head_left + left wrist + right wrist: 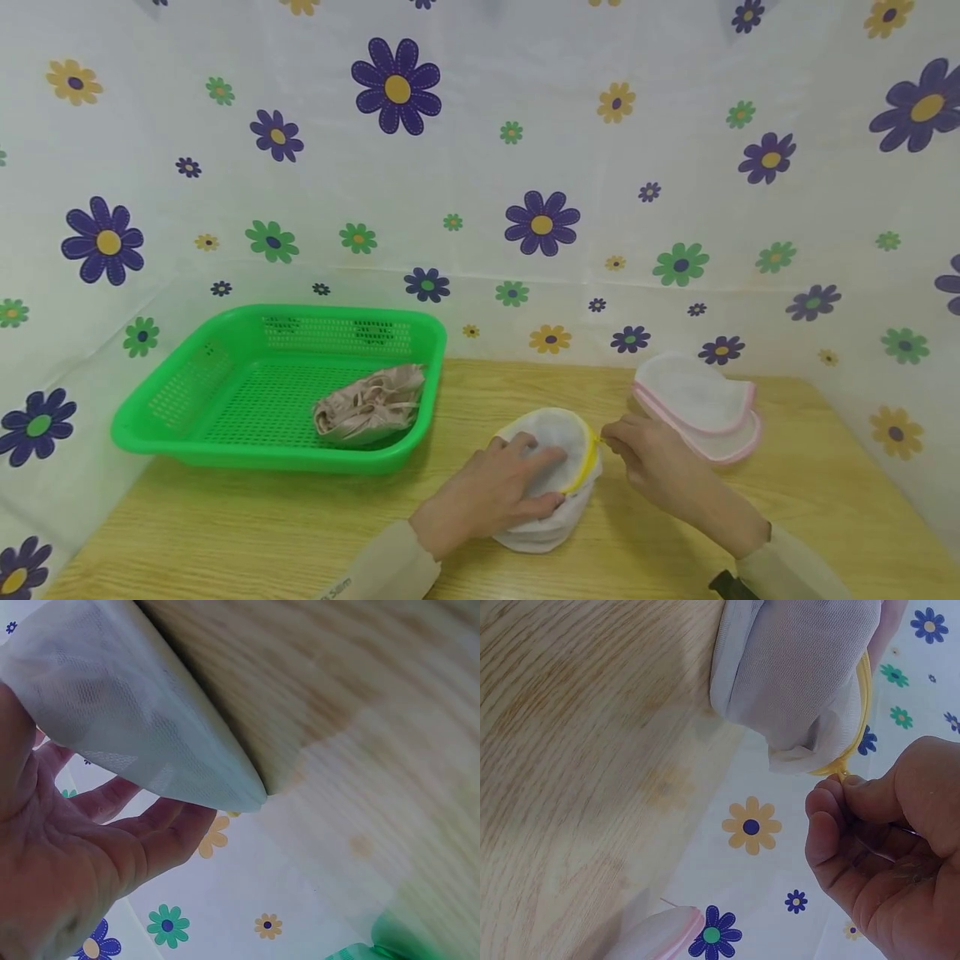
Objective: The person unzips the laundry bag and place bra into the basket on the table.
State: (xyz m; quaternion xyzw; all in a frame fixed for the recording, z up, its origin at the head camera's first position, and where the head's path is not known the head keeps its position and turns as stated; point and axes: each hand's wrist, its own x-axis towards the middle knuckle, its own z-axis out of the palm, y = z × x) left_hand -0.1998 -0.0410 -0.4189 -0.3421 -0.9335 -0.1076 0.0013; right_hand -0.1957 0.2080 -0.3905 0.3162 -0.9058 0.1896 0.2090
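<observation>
A white mesh laundry bag (555, 429) with a yellow zipper (591, 463) stands on the table, its rounded top facing up. My left hand (498, 483) holds it from the left, thumb and fingers spread over its top. In the left wrist view, the bag's mesh side (142, 712) hides some of the fingertips. The right hand (656, 458) pinches the zipper's small pull between thumb and forefinger at the bag's right edge. In the right wrist view, the yellow pull (843, 774) shows at the fingertips of that hand (892, 832).
A green plastic basket (277, 458) sits at the left, holding a bunched beige satin cloth (375, 404). Behind my right hand lies another white mesh bag with pink trim (693, 396). A white flower-print sheet (465, 167) hangs behind the wooden table (300, 525).
</observation>
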